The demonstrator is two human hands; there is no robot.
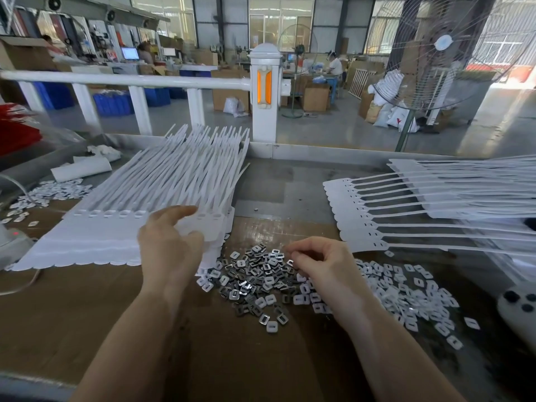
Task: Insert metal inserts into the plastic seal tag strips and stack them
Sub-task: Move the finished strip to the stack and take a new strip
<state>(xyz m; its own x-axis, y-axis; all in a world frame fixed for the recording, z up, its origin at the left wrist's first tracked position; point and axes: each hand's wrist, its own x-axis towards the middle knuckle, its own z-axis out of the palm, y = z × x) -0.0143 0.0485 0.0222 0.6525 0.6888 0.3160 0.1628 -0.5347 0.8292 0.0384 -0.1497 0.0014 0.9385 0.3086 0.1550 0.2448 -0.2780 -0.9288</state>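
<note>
Seal tag strips [121, 227] lie in a fanned stack toward the left edge of the workbench [87, 329], tails pointing to the far edge, with their row of square sockets facing me. My left hand [169, 245] rests on the stack's near right corner, thumb and fingers curled round the end tags. My right hand [317, 261] hovers over the pile of metal inserts [252, 281] at the bench's middle, fingertips drawn together as if pinching one; I cannot tell whether an insert is actually caught between them.

A second batch of strips [406, 210] spreads along the right edge, and loose white plastic caps [412, 297] lie just beside the metal pile, partly mingled with it.

Risks as I judge them:
- Grabbing a white cap or two stuck inserts, because the piles overlap under my wrist.
- Seating an insert flipped or crooked, since they lie at every angle.
- Skipping a socket, as my left hand hides several.
- Shifting the stack if my left grip loosens, which would misalign the sockets.
- Sweeping inserts toward the near edge with my forearm.
</note>
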